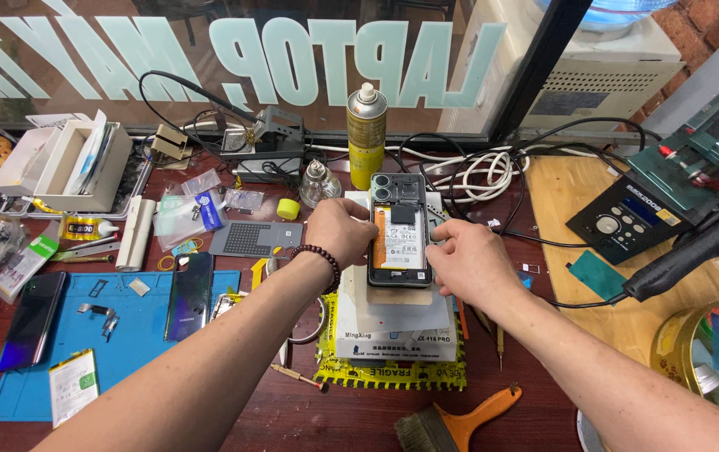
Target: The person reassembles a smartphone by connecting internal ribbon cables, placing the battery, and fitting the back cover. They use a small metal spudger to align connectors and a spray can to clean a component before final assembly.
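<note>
An opened smartphone lies face down on a white heating pad box, its battery and boards exposed. My left hand, with a dark bead bracelet on the wrist, grips the phone's left edge. My right hand holds the phone's right edge, fingers curled against the frame. Both hands steady the phone on the pad.
A yellow spray can and a small glass bottle stand behind the phone. A blue mat at left carries phones and small parts. A brush lies near the front edge. A hot-air station and its black handle sit right.
</note>
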Available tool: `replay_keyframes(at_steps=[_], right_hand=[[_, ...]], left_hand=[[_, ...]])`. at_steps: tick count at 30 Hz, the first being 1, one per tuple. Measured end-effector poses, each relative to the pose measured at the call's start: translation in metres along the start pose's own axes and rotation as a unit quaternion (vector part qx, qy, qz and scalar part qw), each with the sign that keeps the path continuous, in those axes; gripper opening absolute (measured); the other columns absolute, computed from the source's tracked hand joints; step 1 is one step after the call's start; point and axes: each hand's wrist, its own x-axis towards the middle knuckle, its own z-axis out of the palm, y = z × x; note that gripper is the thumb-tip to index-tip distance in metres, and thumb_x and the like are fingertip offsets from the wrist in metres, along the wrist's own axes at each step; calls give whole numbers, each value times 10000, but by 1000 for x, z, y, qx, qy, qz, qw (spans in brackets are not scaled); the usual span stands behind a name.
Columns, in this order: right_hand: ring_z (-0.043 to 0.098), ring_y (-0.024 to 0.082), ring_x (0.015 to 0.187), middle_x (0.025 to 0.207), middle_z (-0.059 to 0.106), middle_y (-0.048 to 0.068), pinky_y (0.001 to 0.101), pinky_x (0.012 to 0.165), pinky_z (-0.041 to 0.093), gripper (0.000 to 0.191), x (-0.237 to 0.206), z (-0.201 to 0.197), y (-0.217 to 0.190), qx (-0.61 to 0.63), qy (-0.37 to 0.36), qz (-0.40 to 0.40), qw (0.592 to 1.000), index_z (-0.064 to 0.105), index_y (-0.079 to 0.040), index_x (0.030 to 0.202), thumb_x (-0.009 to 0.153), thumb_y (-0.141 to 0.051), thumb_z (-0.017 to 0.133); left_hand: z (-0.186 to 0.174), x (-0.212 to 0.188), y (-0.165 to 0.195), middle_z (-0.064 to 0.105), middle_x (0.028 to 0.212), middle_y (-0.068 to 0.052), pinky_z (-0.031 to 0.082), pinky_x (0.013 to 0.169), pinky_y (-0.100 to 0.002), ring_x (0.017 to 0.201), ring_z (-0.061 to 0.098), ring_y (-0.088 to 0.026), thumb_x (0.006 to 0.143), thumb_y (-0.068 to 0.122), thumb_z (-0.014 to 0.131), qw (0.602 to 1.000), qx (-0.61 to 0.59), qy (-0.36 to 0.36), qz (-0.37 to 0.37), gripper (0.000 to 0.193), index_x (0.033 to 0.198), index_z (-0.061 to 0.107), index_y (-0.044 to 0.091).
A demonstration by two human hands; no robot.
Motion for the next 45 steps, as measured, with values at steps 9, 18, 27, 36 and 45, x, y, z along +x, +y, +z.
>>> replay_keyframes(at_steps=[9, 18, 27, 36, 45], right_hand=[[727, 171, 521, 787, 796, 77, 332, 509, 601, 436, -7, -1, -11, -20, 15, 15, 1000, 683, -18, 1219, 799, -134, 701], [748, 201, 558, 870, 806, 109, 336, 557, 620, 429, -5, -25, -33, -61, 35, 15, 997, 698, -37, 1203, 785, -133, 701], [749, 202, 554, 882, 806, 105, 334, 550, 621, 383, -5, -30, -38, -63, 14, 28, 997, 722, -16, 1147, 790, -151, 692], [611, 130, 597, 806, 670, 52, 325, 520, 544, 382, 8, -26, -13, 218, -25, 91, 971, 694, -29, 1198, 827, -117, 726], [608, 78, 660, 867, 693, -37, 273, 566, 504, 313, 22, -24, 13, 431, -138, 46, 890, 712, -164, 1174, 893, -126, 579]], left_hand=[[-3, 3, 5, 777, 963, -147, 655, 627, -341, 732, 781, -220, 813, 190, 779, 999, 38, -2, 9, 424, 1211, 698, 68], [-11, 56, 19, 744, 1187, -158, 560, 937, -390, 1048, 715, -280, 793, 142, 750, 948, 122, 59, 287, 428, 1219, 725, 115], [-10, 48, 39, 793, 943, -110, 653, 611, -297, 686, 777, -176, 791, 114, 764, 988, 53, -61, 129, 417, 1202, 718, 56], [2, 40, 38, 764, 1006, -122, 652, 600, -335, 712, 770, -208, 746, 118, 835, 994, 55, -11, 90, 468, 1196, 711, 82], [6, 45, 33, 767, 985, -116, 644, 586, -315, 717, 771, -198, 718, 64, 835, 994, 55, 2, 91, 490, 1193, 721, 105]])
